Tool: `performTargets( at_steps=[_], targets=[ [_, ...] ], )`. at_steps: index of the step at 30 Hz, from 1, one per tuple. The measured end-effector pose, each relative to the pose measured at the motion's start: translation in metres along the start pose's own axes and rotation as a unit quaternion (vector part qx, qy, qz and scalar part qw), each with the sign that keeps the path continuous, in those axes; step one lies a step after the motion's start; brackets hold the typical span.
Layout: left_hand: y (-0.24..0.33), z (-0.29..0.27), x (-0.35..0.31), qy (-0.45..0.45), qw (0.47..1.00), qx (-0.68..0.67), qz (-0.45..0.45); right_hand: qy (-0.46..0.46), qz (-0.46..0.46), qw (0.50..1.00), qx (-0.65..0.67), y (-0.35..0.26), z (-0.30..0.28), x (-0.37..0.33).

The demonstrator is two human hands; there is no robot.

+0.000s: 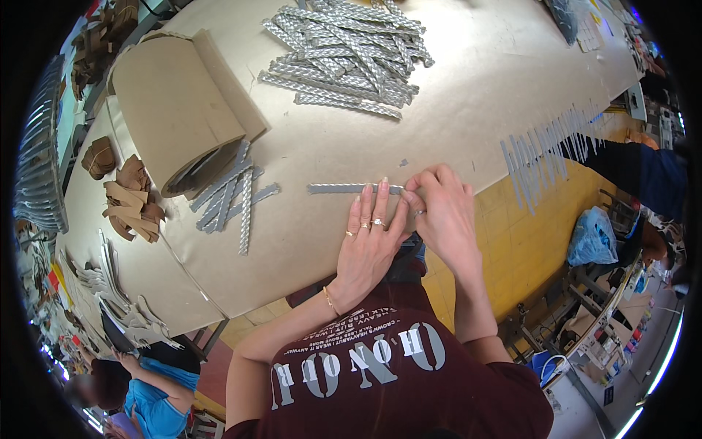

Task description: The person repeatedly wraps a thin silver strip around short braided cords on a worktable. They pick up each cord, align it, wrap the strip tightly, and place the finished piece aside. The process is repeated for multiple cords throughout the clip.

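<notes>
A narrow grey strip (329, 189) with a silvery braided edge lies crosswise on the table in front of me. My left hand (369, 238) rests flat, fingers stretched out, and its fingertips press on the strip's middle. At the strip's right end the fingers of my right hand (442, 212) are pinched together; that end is hidden between them. Several more grey strips (227, 197), one of them braided, lie in a loose heap to the left. Farther off sits a big pile of silver braided strips (351, 58).
A folded tan sheet (175, 102) stands at the left, beside brown cut pieces (131, 201). Pale curved pieces (121, 293) lie at the near left edge. Thin grey strips (541, 157) hang over the right edge. Other people (157, 388) are nearby.
</notes>
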State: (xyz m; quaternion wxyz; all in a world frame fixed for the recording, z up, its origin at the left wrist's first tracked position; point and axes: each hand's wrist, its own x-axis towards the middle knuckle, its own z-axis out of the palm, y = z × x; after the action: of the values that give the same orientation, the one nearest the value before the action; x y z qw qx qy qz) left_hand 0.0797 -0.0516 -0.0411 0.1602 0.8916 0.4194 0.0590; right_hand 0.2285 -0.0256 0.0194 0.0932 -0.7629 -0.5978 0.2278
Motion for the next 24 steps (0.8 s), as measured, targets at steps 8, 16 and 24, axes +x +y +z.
performTargets(
  at_steps=[8,16,24],
  targets=[
    [0.000,-0.001,0.000,0.006,1.000,-0.003,-0.001,-0.049,0.020,0.997,0.050,0.000,-0.008,0.003],
    [-0.004,-0.004,0.000,0.004,1.000,-0.001,0.010,-0.051,0.029,0.996,0.070,0.005,-0.003,0.003],
    [-0.003,-0.009,-0.004,-0.023,1.000,0.014,0.004,-0.016,0.006,0.998,0.058,0.001,-0.001,-0.001]
  ],
)
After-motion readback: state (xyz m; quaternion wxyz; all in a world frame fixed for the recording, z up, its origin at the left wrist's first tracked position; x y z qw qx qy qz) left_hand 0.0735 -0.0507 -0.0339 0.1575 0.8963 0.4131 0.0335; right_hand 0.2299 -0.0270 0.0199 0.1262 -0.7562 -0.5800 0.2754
